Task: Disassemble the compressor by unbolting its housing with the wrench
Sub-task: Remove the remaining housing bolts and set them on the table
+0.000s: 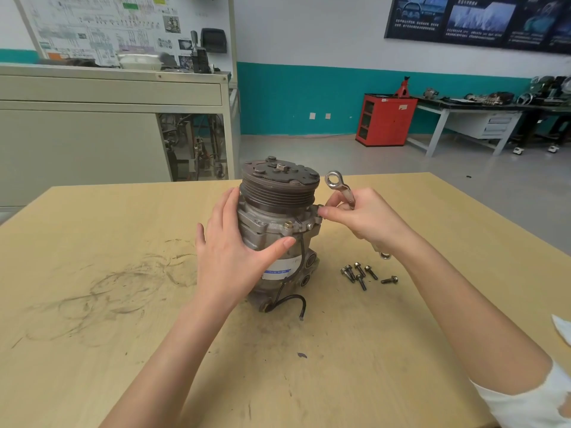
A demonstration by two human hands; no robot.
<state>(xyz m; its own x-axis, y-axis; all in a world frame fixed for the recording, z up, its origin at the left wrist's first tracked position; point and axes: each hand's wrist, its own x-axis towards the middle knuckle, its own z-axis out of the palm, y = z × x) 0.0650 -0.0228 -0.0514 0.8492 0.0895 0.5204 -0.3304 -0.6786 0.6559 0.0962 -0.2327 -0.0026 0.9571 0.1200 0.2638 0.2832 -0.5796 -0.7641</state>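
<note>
Right, the grey metal compressor (pixel 275 217) with its black ribbed pulley on top stands upright near the middle of the pale wooden table (pixel 123 304). The left hand (pixel 228 257) is pressed flat against its left flank, fingers straight and together, thumb stretched across the front of the housing. The right hand (pixel 367 217) sits at the opposite side, wrist cocked, palm curled round the silver ring wrench (pixel 335 182) (ring end poking up above the knuckles, other end peeking out below the wrist), while thumb and fingertip touch a small bolt head on the housing's right flange. Dark loose bolts (pixel 360 274) lie scattered just right of the compressor's base.
</note>
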